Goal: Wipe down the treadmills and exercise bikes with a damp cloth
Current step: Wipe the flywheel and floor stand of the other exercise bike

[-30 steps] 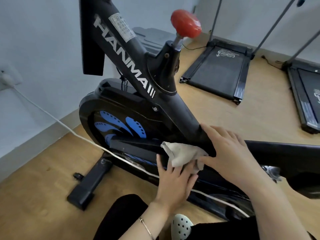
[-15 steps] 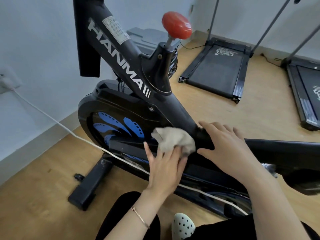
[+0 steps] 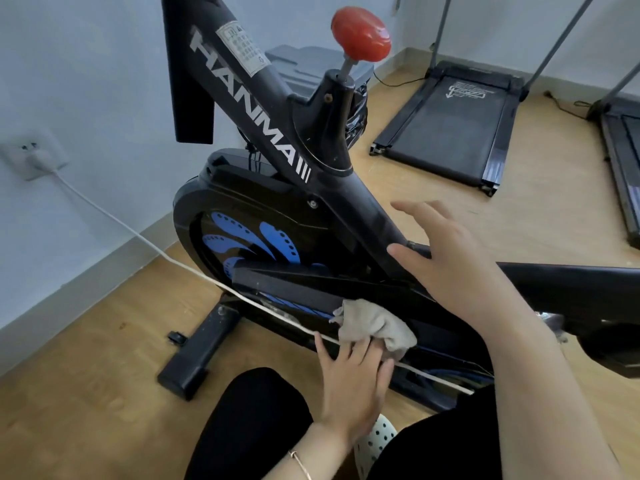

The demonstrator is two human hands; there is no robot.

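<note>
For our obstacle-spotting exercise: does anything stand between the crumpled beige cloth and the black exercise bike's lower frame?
Yes: a thin white cable crosses the black exercise bike right below the crumpled beige cloth.

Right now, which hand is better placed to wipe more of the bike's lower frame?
Left. The left hand presses the cloth against the bike's lower frame; the right hand is open higher up, holding no cloth.

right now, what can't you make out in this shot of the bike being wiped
All in the head view:
Sticker on the bike frame: print too small to read.
Bike's top: cut off by the upper edge.
Bike's rear: hidden behind the right hand and forearm.
Left hand: motion-blurred, so its hold on the cloth is unclear.
Right treadmill: cut off by the right edge.
</note>
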